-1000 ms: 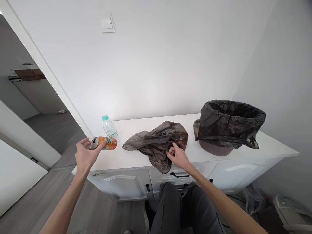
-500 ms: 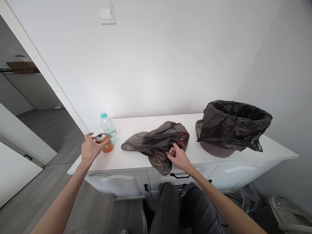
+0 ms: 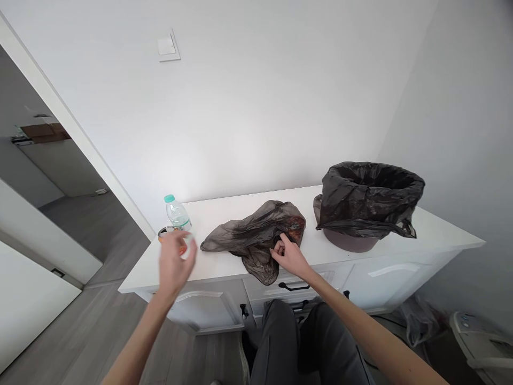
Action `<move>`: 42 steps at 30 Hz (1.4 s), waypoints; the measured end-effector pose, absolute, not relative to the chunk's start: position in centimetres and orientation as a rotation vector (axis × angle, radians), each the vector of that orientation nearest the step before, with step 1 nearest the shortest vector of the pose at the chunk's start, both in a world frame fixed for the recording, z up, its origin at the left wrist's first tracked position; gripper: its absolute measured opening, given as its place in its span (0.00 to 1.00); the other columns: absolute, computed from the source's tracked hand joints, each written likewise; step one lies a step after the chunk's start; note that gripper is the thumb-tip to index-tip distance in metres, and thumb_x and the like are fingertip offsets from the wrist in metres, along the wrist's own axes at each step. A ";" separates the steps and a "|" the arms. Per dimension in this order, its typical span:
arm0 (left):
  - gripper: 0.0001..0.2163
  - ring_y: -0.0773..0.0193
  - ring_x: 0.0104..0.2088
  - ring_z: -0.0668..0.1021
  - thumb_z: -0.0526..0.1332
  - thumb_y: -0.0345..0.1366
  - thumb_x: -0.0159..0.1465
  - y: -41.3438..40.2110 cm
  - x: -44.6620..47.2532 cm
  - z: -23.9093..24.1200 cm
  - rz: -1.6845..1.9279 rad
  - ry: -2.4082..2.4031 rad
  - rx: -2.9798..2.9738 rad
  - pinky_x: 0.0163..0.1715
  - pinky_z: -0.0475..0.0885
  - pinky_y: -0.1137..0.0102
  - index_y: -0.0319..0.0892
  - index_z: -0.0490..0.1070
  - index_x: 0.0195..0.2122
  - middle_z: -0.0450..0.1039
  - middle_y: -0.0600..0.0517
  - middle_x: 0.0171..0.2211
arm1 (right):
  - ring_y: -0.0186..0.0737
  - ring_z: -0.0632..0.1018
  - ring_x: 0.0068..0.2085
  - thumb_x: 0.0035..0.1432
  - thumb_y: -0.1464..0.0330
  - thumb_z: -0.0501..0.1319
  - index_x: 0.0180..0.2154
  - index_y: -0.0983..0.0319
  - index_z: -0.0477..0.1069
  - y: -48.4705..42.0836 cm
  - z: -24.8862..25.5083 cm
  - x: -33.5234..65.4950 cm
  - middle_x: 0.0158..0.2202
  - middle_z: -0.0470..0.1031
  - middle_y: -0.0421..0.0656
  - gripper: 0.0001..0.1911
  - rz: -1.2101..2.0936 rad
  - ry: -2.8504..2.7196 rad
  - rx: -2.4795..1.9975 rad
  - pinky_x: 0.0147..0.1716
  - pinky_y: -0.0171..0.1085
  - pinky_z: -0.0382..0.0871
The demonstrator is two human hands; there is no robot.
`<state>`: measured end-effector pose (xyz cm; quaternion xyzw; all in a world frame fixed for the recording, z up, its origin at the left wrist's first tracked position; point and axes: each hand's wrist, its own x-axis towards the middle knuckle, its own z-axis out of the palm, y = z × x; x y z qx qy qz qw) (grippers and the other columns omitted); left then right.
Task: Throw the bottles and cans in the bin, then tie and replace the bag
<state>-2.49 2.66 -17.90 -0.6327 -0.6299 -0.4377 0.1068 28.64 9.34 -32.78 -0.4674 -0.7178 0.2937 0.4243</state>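
Observation:
My right hand (image 3: 289,254) pinches the edge of a loose grey-brown plastic bag (image 3: 248,238) that lies crumpled on the white cabinet top (image 3: 224,211). My left hand (image 3: 175,262) hovers in front of an orange drink can (image 3: 165,232), which stands upright and is mostly hidden behind the fingers. The hand is motion-blurred, its fingers apart and empty. A small clear water bottle (image 3: 177,212) with a teal cap stands just behind the can.
A bin lined with a black bag (image 3: 366,200) sits at the right of the cabinet top. Drawers with black handles (image 3: 294,287) are below. An open doorway (image 3: 52,203) lies to the left, my dark-trousered legs (image 3: 296,342) below.
My left hand stood the orange can upright beside the bottle, let go and drew back toward me. My right hand stayed gripping the bag.

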 end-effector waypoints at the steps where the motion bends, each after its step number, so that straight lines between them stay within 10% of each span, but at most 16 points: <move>1: 0.16 0.48 0.46 0.77 0.58 0.49 0.66 2.3 -0.7 -18.1 -1.226 -1.796 -2.067 0.50 0.76 0.52 0.44 0.70 0.48 0.72 0.42 0.46 | 0.42 0.76 0.28 0.62 0.59 0.57 0.36 0.54 0.54 9.2 -32.7 28.8 0.26 0.72 0.34 0.12 0.741 -1.777 -1.159 0.28 0.37 0.62; 15: 0.17 0.50 0.58 0.78 0.48 0.33 0.73 11.9 17.6 -24.3 -1.023 -1.698 -2.768 0.59 0.73 0.56 0.41 0.72 0.55 0.77 0.40 0.56 | 0.40 0.74 0.26 0.59 0.67 0.57 0.49 0.55 0.61 4.5 -28.4 34.0 0.25 0.71 0.32 0.15 0.535 -1.598 -1.397 0.28 0.36 0.60; 26: 0.15 0.42 0.47 0.82 0.65 0.46 0.64 13.0 22.9 -25.4 -0.727 -1.888 -2.663 0.42 0.73 0.60 0.40 0.74 0.45 0.80 0.35 0.45 | 0.41 0.75 0.26 0.57 0.68 0.56 0.55 0.57 0.57 3.7 -28.8 35.2 0.25 0.72 0.32 0.23 0.613 -1.595 -1.369 0.26 0.36 0.59; 32: 0.24 0.40 0.49 0.82 0.63 0.53 0.63 11.3 20.0 -25.0 -0.676 -1.890 -2.522 0.40 0.71 0.60 0.41 0.71 0.53 0.79 0.34 0.49 | 0.41 0.74 0.27 0.56 0.65 0.57 0.36 0.54 0.54 4.7 -28.9 34.8 0.24 0.70 0.33 0.10 0.611 -1.490 -1.364 0.27 0.37 0.61; 42: 0.23 0.53 0.38 0.82 0.61 0.59 0.63 2.4 1.3 -20.6 -0.942 -2.031 -2.009 0.36 0.70 0.67 0.49 0.73 0.51 0.81 0.50 0.38 | 0.43 0.75 0.26 0.54 0.62 0.55 0.37 0.54 0.54 7.6 -30.1 32.6 0.25 0.69 0.33 0.11 0.661 -1.516 -1.316 0.29 0.38 0.63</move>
